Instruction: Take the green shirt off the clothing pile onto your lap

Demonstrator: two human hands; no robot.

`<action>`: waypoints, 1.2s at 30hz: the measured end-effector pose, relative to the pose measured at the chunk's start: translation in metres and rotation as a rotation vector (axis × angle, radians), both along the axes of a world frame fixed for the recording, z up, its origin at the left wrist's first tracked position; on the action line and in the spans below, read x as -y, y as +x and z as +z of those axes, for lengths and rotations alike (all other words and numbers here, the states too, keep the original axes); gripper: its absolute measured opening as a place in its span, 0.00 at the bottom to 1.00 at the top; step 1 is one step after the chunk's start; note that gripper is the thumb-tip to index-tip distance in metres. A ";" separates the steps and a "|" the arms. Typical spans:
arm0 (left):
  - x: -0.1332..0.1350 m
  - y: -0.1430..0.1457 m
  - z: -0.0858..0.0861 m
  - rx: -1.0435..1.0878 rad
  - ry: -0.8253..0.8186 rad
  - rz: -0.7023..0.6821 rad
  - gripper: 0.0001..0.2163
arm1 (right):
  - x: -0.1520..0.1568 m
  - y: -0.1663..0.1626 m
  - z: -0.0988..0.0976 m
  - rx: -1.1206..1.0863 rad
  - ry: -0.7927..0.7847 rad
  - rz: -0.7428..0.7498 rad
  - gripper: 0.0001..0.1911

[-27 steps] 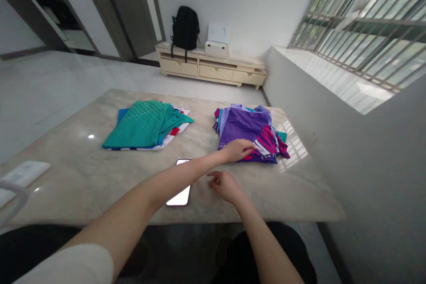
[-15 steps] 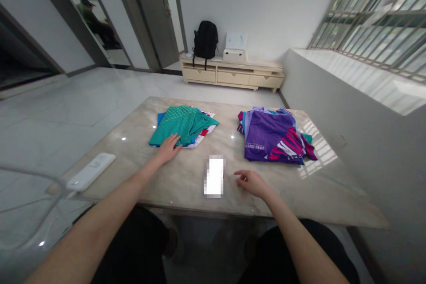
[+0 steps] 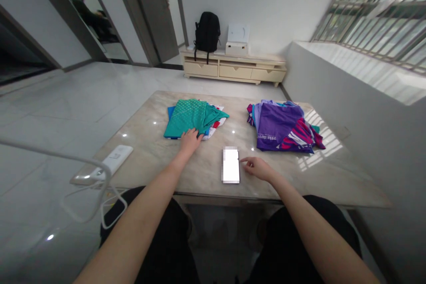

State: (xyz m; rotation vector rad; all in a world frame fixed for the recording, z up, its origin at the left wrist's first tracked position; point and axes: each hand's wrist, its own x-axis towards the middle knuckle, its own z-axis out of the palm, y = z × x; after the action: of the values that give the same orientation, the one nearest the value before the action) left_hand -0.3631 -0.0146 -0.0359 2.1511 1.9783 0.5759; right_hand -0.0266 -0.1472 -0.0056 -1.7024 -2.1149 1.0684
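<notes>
My left hand [image 3: 191, 140] lies with its fingers on the front edge of a pile of clothes, topped by a green shirt [image 3: 188, 117]. Blue and red-and-white cloth shows from under that shirt. Just right of a phone [image 3: 230, 166] with a bright, blurred-out screen is my right hand [image 3: 258, 168]. Its index finger stretches toward the phone's edge and the other fingers are loosely bent, with nothing held. Beyond it sits a second pile, with a purple shirt [image 3: 276, 124] patterned in pink and white on top.
The marble-patterned table [image 3: 206, 177] carries a white power bank-like device [image 3: 116, 157] at its left, near a white cable [image 3: 66, 153]. Behind stands a low cabinet [image 3: 233, 71] with a black backpack [image 3: 208, 33] and a white box [image 3: 237, 48]. A person [image 3: 89, 15] sits beyond a doorway.
The view has shifted, so the table and its things appear farther right and higher. My right index finger is closer to the phone. My left hand has slid slightly right along the green pile's edge.
</notes>
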 end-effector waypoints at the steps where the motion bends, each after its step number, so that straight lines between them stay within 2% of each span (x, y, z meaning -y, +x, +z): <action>1: -0.002 0.000 0.001 0.026 -0.014 0.013 0.17 | 0.001 -0.001 0.000 -0.004 0.000 0.008 0.22; 4: -0.006 0.001 0.008 0.124 -0.072 0.083 0.13 | 0.002 -0.001 0.000 -0.007 0.010 0.017 0.22; 7: -0.011 0.001 0.021 0.268 -0.137 0.173 0.13 | 0.002 -0.004 0.000 -0.012 0.025 0.019 0.20; 12: -0.020 0.003 0.057 0.645 -0.163 0.291 0.14 | 0.001 -0.010 0.007 -0.061 0.081 -0.057 0.14; 15: -0.019 0.014 0.083 0.959 -0.148 0.320 0.13 | 0.000 -0.014 0.010 -0.163 0.042 -0.042 0.15; 19: -0.001 0.038 0.115 1.384 -0.169 0.238 0.12 | 0.005 -0.020 0.007 -0.293 -0.098 0.056 0.18; 22: 0.019 0.050 0.137 1.596 -0.164 0.139 0.12 | 0.008 -0.022 0.005 -0.324 -0.133 0.061 0.22; 25: 0.033 0.048 0.159 1.854 -0.104 0.043 0.12 | 0.009 -0.021 0.006 -0.332 -0.075 0.007 0.27; 28: 0.038 0.035 0.177 2.114 0.011 0.072 0.13 | 0.010 -0.019 0.008 -0.329 -0.054 -0.009 0.29; 31: 0.041 0.017 0.189 2.243 0.117 0.110 0.14 | 0.012 -0.018 0.008 -0.329 -0.035 -0.022 0.30; 36: 0.057 -0.001 0.191 2.267 0.156 -0.010 0.12 | 0.011 -0.017 0.002 -0.335 -0.026 -0.044 0.26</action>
State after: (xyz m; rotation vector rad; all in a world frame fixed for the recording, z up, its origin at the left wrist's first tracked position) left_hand -0.3641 -0.0720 0.1551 0.3176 0.4425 1.8006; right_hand -0.0435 -0.1578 -0.0038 -1.4528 -1.8535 1.2712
